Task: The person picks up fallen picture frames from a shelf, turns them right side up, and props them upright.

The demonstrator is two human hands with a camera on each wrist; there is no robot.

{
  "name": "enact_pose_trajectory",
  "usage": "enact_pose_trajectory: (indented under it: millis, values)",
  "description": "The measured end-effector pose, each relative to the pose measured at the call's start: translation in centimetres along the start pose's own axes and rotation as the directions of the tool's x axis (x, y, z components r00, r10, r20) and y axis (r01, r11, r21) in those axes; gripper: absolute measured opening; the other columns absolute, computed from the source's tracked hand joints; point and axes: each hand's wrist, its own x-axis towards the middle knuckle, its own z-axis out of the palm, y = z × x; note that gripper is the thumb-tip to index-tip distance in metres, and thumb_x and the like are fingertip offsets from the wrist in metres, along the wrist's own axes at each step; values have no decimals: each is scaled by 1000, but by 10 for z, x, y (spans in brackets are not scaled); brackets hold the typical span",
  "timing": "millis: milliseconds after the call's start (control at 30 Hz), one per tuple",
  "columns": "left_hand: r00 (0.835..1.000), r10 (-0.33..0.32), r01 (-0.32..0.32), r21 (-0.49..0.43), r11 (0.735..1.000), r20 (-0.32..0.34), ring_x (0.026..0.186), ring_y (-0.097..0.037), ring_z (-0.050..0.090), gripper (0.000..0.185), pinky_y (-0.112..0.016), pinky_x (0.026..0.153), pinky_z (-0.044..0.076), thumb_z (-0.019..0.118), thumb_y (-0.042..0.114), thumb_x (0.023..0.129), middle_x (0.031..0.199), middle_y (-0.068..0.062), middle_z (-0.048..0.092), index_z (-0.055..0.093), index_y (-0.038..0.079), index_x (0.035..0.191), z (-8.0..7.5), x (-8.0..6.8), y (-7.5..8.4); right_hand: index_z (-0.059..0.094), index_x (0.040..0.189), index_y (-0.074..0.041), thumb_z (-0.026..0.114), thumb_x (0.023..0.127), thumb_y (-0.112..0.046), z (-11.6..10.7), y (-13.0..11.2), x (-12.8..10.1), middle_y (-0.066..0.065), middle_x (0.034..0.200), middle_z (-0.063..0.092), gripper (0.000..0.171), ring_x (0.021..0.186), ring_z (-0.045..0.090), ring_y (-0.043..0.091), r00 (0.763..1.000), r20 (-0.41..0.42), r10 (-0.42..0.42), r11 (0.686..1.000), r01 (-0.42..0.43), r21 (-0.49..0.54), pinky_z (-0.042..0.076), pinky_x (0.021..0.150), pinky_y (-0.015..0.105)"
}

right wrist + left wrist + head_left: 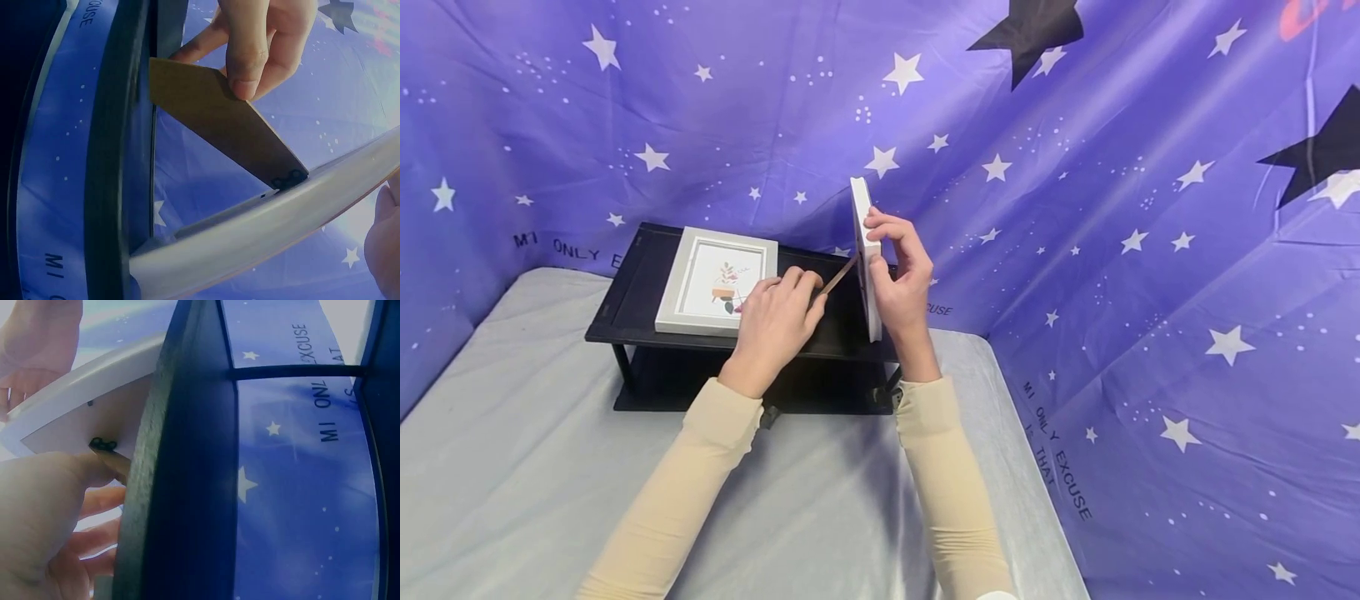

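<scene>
Two hands fit a stand to a white picture frame

The right hand grips the upright white frame on the black shelf; the left hand pinches its brown easel stand. A second frame lies to the left. The backdrop reads "MI ONLY EXCUSE".

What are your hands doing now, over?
Left hand pinching brown cardboard stand flap. Right hand gripping upright white picture frame on black shelf. Second white frame with plant print lying flat beside, not blocking.
</scene>
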Motion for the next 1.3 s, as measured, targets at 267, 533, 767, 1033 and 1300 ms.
enact_pose_trajectory:
  millis: [267, 533, 767, 1033, 1300]
  values:
    - [1000, 5, -5, -32, 999, 9, 102, -39, 75, 23, -48, 104, 55, 71, 25, 104, 116, -14, 67, 73, 6, 118, 3, 0, 0, 66, 105, 12, 51, 86, 10, -1, 2, -5, 30, 118, 68, 24, 133, 66, 42, 1000, 5, 0, 1000, 0, -12, 46, 122, 51]
    - [1000, -12, 12, -17, 1000, 6, 96, -34, 77, 22, -56, 108, 47, 69, 23, 104, 119, -13, 69, 73, 8, 119, 4, -3, 3, 57, 145, 12, 54, 102, -22, -9, 3, -9, 28, 154, 57, 54, 151, 51, 40, 1000, -6, 15, 999, -15, -31, 36, 129, 51]
    - [990, -126, 119, -118, 986, -56, 106, -34, 70, 25, -56, 96, 39, 62, 23, 104, 118, -12, 69, 71, 9, 123, -2, -15, 23, 42, 163, -3, 39, 105, -25, -41, 17, 1, 18, 168, 46, 63, 158, 43, 24, 942, -159, 296, 955, -292, 46, 32, 131, 40]
    - [949, -310, 299, -450, 841, 51, 126, -34, 48, 52, -48, 97, 33, 61, 24, 100, 147, -13, 49, 54, 11, 149, -2, -34, 73, 36, 164, -5, 39, 115, -31, -54, 43, 3, 27, 163, 45, 55, 157, 40, 40, 691, -48, 721, 689, -723, -55, 27, 131, 53]
    - [890, -450, 375, -664, 646, 65, 131, -31, 48, 70, -50, 101, 27, 66, 16, 97, 158, -10, 43, 37, 14, 160, 16, -39, 102, 31, 169, -12, 30, 116, -48, -44, 72, -2, 18, 173, 37, 64, 162, 34, 33, 551, 93, 829, 559, -822, -112, 23, 133, 55]
